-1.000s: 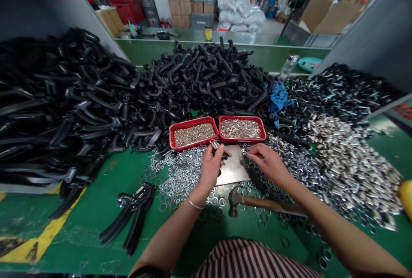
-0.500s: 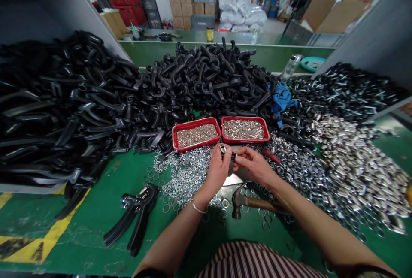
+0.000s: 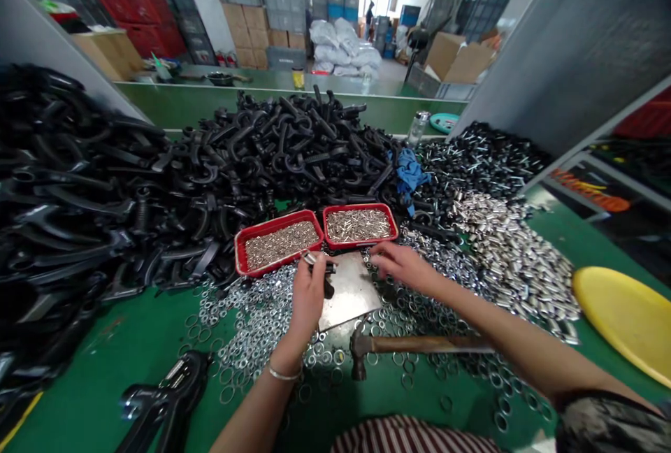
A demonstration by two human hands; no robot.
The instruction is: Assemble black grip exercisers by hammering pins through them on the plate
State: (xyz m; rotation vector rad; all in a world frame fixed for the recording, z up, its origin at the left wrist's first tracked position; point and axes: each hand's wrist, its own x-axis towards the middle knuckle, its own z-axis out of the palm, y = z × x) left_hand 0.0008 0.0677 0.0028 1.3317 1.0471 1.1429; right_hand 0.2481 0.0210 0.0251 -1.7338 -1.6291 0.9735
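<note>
My left hand (image 3: 308,296) is closed around a small black part (image 3: 329,268) with a shiny metal cylinder at its top, above the left edge of a flat metal plate (image 3: 351,290). Much of that part is hidden by the fingers. My right hand (image 3: 402,265) is apart from it, fingers loosely bent and spread, over small metal rings at the plate's right side. Nothing shows in its fingers. Just beyond the hands stand two red trays, the left one (image 3: 238,257) with tiny metal pieces, the right one (image 3: 394,228) with small pins.
A hammer (image 3: 419,344) lies in front of the plate, among loose rings (image 3: 251,334). Black handle-like parts (image 3: 293,138) are heaped behind and left. Metal cylinders (image 3: 503,250) and a yellow plate-like object (image 3: 623,320) lie at right. A black two-handled tool (image 3: 168,397) rests front left.
My right hand has left the black part and moved right, over the rings. My left hand keeps its hold. The view has turned right, bringing the yellow object into sight.
</note>
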